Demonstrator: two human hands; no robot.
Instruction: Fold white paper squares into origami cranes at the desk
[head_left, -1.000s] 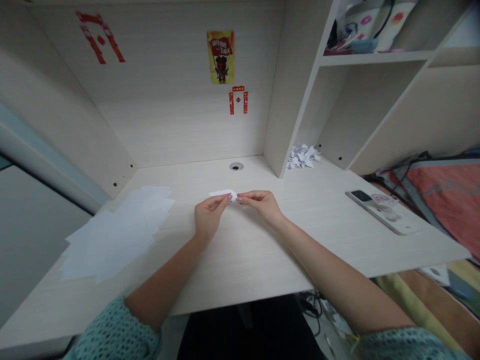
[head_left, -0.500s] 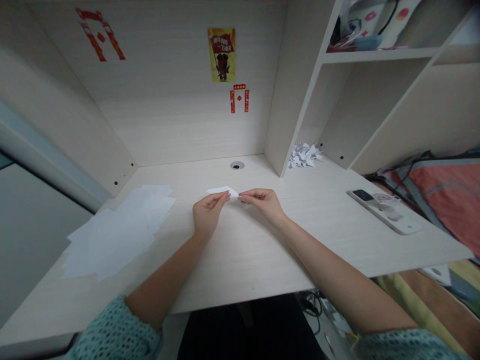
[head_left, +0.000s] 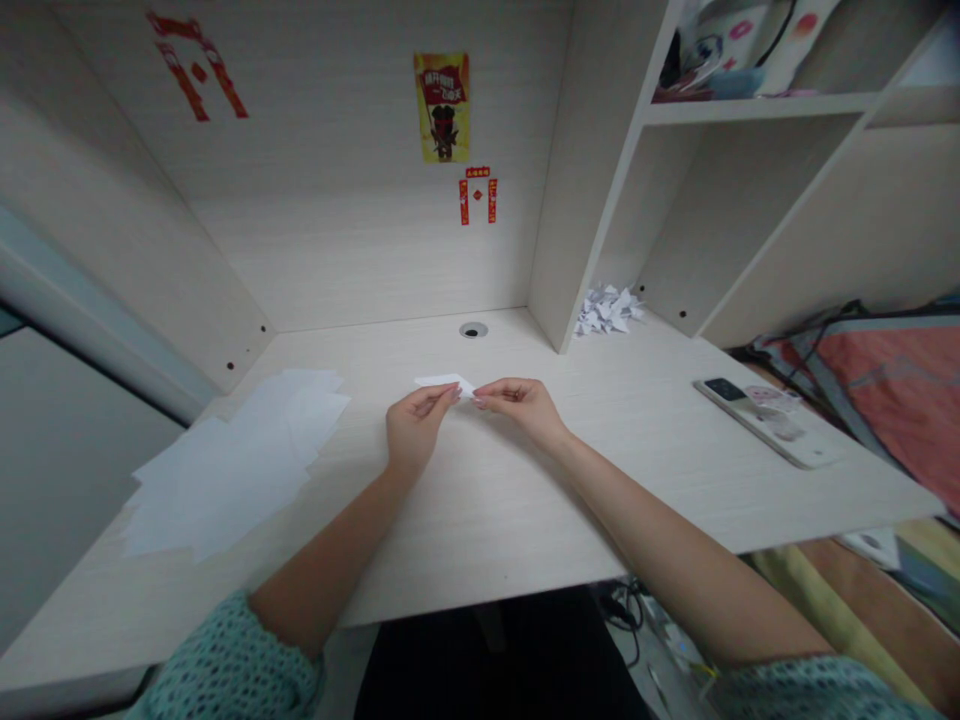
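Observation:
A small folded piece of white paper [head_left: 447, 382] is held just above the middle of the pale wooden desk [head_left: 480, 520]. My left hand [head_left: 415, 425] pinches its near left side with thumb and fingertips. My right hand [head_left: 517, 402] pinches its right end, fingers curled. The two hands almost touch at the paper. Most of the paper is hidden behind my fingers.
A loose stack of white sheets [head_left: 225, 465] lies on the desk's left side. A heap of small folded paper shapes [head_left: 607, 310] sits in the shelf nook at the back right. A phone [head_left: 765, 420] lies at the right. A cable hole [head_left: 473, 330] is at the back.
Both hands keep pinching the paper in nearly the same spot. They have shifted a little, and the view has drifted slightly.

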